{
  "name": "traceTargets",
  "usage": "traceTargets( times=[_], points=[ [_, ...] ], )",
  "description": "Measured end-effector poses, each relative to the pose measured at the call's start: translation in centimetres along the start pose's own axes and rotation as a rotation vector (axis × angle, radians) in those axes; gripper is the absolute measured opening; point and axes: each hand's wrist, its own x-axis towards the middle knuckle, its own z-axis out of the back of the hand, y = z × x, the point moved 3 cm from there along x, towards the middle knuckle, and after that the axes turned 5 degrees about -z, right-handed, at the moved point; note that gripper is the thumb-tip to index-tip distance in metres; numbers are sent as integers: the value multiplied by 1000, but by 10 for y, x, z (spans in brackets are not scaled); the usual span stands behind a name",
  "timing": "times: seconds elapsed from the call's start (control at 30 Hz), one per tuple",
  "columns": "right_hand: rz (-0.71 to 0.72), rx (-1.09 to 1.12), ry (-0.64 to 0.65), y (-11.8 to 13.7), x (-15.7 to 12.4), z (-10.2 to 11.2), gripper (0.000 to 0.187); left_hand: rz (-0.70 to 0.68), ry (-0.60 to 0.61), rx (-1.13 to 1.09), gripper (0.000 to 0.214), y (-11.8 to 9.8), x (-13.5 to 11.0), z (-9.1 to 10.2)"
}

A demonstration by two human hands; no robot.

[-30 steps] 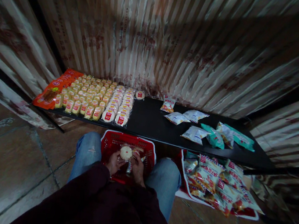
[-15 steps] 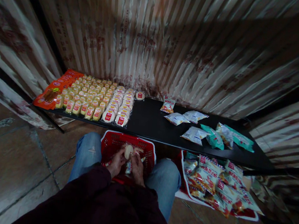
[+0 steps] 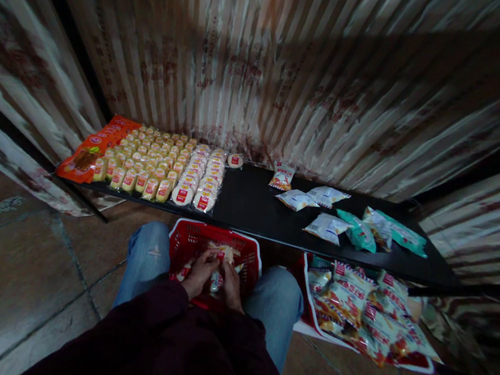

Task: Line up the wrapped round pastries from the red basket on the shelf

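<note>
Pinching a wrapped round cake (image 3: 227,251) between my left grip (image 3: 199,275) and right grip (image 3: 231,284), I'm holding it over the red basket (image 3: 251,249), near the front edge of the shelf (image 3: 247,198), probably using both to steady it.

The left hand (image 3: 199,276) and right hand (image 3: 231,285) pinch a round packet (image 3: 226,253) over a red basket (image 3: 251,242), below the front edge of the black shelf (image 3: 247,206). Orange packaging (image 3: 98,144) lines the shelf's left edge; yellow packets (image 3: 144,163) stand in rows beside it. White bags (image 3: 325,228) and teal bags (image 3: 404,235) lie toward the right edge.
</note>
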Motion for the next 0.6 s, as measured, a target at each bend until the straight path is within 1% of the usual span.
traceTargets(
  times=[0.07,0.13,0.23,0.3,0.43,0.53,0.6],
  points=[
    [5,59,-13,-3,0,1,64,13,-11,13,32,3,1,0],
    [42,91,-23,-4,1,2,62,-2,-18,9,36,4,2,0],
    [66,96,-51,-5,2,3,64,-57,-52,13,42,3,3,0],
    [71,85,-77,-6,5,4,64,-54,-86,26,45,3,4,1],
    [104,59,-162,-11,11,8,66,-20,-136,37,43,0,3,1],
    [113,19,-188,-17,17,12,70,-30,-130,39,40,-5,0,-1],
    [131,-45,-220,-19,19,16,69,-42,-121,48,37,-9,-1,-3]
  ],
)
